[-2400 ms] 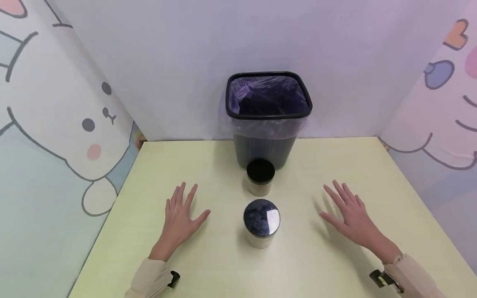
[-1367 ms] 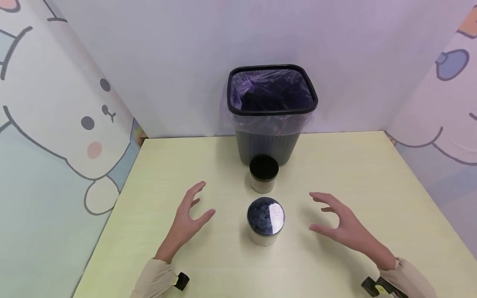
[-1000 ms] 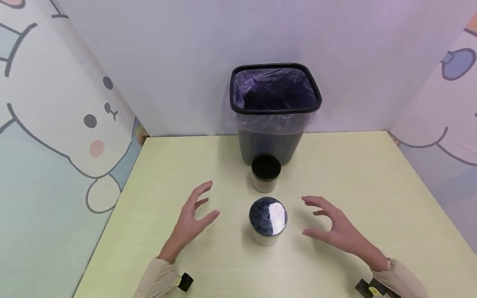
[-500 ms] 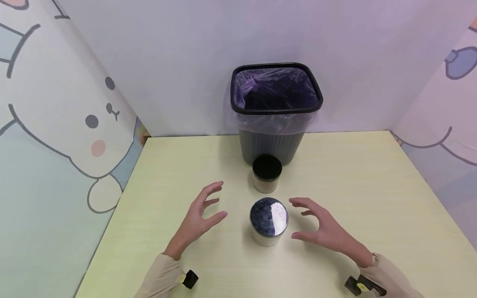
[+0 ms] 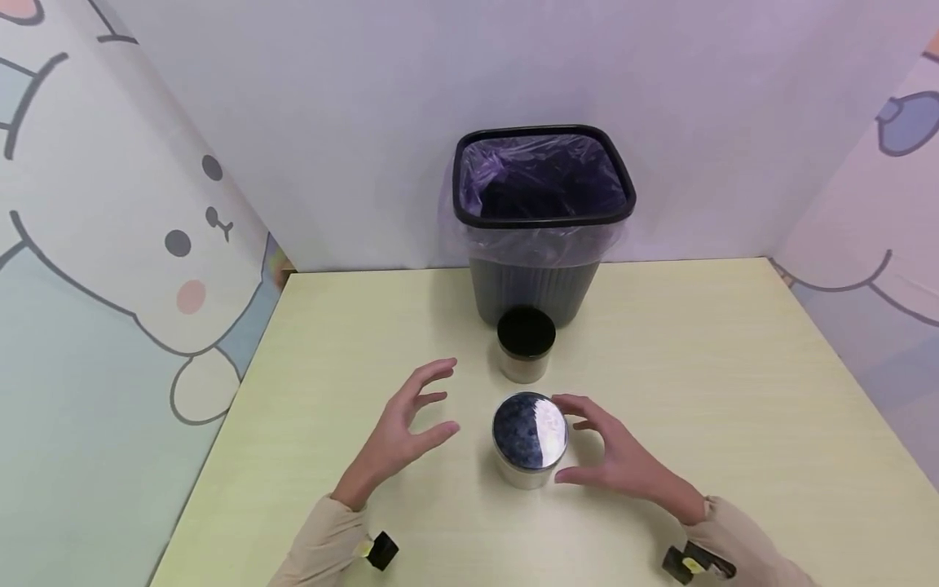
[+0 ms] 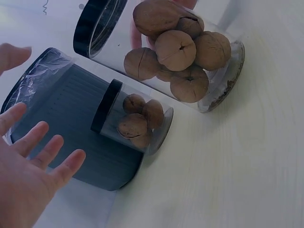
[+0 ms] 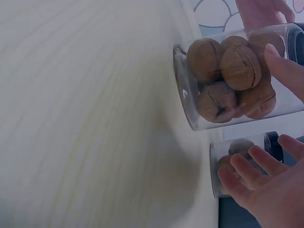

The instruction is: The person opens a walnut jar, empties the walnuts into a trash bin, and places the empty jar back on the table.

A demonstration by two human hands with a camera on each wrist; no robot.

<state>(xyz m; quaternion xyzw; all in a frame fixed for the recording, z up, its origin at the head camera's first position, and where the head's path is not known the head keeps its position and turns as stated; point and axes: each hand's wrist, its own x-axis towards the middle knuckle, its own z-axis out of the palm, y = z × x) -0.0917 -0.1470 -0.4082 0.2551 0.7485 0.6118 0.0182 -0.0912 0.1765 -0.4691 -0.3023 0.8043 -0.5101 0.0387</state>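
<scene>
Two clear jars of walnuts with dark lids stand one behind the other, the larger jar point(image 5: 524, 475) nearer and the smaller jar point(image 5: 524, 371) behind it. My right hand point(image 5: 614, 458) is at the larger jar's right side, fingertips close to the lid's edge and thumb near its lower wall. My left hand point(image 5: 399, 434) hovers left of that jar, fingers spread and bent, with a gap between. Several walnuts point(image 6: 175, 50) show through the larger jar in the left wrist view. In the right wrist view, the fingers point(image 7: 247, 173) are extended beside the glass.
A dark ribbed bin point(image 5: 531, 285) with a purple-tinted plastic liner stands right behind the smaller jar, against the back wall point(image 5: 352, 147). The pale wooden table point(image 5: 697, 350) is bordered by side walls with cartoon drawings.
From flat and spread, both hands have bent their fingers and moved inward. The right hand has come up to the larger jar; the left has moved right towards it. The jars stay put.
</scene>
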